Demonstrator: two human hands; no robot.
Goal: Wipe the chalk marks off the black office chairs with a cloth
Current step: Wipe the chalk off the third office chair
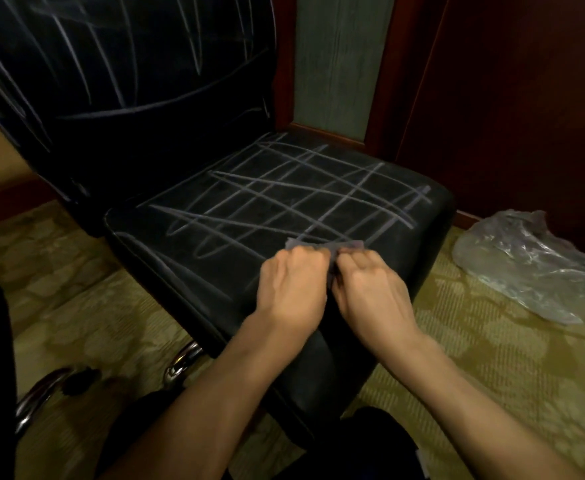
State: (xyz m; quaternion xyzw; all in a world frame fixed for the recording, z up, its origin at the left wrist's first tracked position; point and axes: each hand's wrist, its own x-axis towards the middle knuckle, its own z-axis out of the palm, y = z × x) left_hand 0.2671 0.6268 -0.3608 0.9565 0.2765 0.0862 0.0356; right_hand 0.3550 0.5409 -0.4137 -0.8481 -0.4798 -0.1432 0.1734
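Closest to me, two bare forearms are reaching forward over the front edge of the seat [215, 258]. The left hand [293, 289] and the right hand [370, 289] are sitting side by side, almost touching, knuckles up and fingers curled under. Both are pinching the cloth [322, 244], a small greyish piece bunched between them, with its far edge poking out past the fingertips and lying on the seat. So each grip is clenched on the cloth, near the front right part of the cushion.

Just beyond the hands, the black seat is showing a mesh of crossing chalk marks [284, 195], pale lines running across most of the cushion. Under the front of the chair, chrome legs [180, 362] are catching the light above a patterned yellow-green carpet [474, 358].

Off to the right, a crumpled clear plastic bag [526, 265] is lying on the carpet, well apart from the chair.

Farther back, the backrest [128, 64] is standing upright, also streaked with long chalk lines. Behind it, dark red wood panelling [509, 98] is framing a strip of greenish wall [339, 57].
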